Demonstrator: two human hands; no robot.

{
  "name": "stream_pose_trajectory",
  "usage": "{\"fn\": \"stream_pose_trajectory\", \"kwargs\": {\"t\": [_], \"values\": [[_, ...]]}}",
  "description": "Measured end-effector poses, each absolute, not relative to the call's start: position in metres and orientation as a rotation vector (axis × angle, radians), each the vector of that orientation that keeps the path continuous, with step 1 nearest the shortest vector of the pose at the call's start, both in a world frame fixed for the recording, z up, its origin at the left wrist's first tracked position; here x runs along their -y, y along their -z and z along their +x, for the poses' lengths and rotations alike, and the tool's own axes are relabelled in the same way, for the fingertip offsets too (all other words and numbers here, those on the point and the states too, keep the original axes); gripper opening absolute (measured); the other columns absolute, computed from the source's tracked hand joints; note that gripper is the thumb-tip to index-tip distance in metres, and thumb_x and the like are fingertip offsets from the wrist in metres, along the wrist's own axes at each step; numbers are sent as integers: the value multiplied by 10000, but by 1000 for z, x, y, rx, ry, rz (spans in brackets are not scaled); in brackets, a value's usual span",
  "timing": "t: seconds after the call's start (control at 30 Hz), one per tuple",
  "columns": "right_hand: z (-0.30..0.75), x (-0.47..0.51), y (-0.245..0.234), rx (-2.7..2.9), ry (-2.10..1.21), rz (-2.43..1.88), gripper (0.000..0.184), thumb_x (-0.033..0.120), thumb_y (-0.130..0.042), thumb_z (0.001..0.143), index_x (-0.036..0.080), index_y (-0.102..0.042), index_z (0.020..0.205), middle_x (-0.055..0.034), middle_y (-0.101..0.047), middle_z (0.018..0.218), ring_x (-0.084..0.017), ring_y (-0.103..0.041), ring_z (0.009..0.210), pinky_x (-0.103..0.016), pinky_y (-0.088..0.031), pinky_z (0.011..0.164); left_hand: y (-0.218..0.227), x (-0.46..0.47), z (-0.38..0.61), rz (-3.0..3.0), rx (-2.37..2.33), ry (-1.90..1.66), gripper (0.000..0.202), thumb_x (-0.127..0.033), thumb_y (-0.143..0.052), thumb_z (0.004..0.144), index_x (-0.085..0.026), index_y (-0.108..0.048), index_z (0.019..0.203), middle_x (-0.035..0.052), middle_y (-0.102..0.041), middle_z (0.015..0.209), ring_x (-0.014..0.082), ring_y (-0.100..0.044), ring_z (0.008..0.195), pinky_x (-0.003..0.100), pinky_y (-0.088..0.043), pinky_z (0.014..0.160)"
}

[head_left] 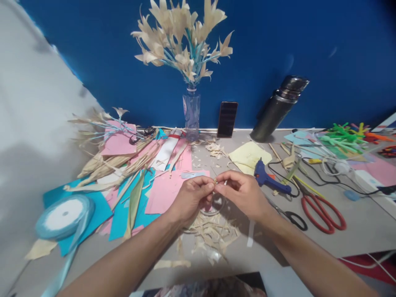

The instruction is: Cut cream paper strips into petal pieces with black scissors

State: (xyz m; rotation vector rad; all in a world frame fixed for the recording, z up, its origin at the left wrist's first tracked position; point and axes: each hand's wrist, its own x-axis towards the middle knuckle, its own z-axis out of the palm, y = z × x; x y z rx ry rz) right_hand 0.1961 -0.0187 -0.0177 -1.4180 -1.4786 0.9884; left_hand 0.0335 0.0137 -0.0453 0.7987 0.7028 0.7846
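My left hand [196, 193] and my right hand [243, 192] meet at the middle of the table, thumbs and forefingers pinched together. Between the fingertips is something tiny and yellowish, too small to name. Just under the hands sits a round clear object [213, 210], partly hidden by the fingers. Below it lies a heap of dry husk scraps [216, 233]. Pink paper [162, 192] is close to my left hand. On the other side, a blue glue gun [267, 179] and black-handled scissors [295, 220] lie near my right hand.
Husk flowers [182, 37] stand in a plastic bottle [192, 113] at the back, beside a phone [227, 119] and a tilted dark flask [275, 111]. A blue ribbon roll [64, 216] is at left. Red-handled scissors [323, 212], cords and pipe cleaners [343, 138] occupy the right.
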Motion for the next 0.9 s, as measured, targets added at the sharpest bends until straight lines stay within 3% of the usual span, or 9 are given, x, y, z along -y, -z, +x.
{"fn": "stream_pose_trajectory", "kwargs": {"t": [0.17, 0.6, 0.9], "values": [[187, 11, 7, 1562, -809, -1443, 61, 239, -711, 766, 180, -699, 760, -3, -658, 726, -124, -529, 600, -245, -406, 571, 48, -14, 33, 841, -745, -841, 273, -348, -797, 716, -147, -623, 781, -51, -523, 499, 92, -469, 387, 226, -369, 400], [183, 15, 29, 1579, -654, -1279, 98, 200, -644, 859, 205, -674, 766, -15, -647, 764, -158, -593, 706, -269, -444, 654, 46, -20, 29, 927, -770, -778, 295, -363, -799, 692, -149, -601, 737, -30, -537, 492, 98, -491, 412, 214, -366, 432], [179, 24, 28, 1638, -492, -1081, 135, 167, -576, 909, 193, -674, 819, -54, -645, 760, -170, -610, 704, -279, -470, 642, 44, -22, 23, 1076, -712, -701, 262, -372, -751, 772, -151, -610, 767, 13, -600, 575, 126, -556, 518, 240, -415, 518]]}}
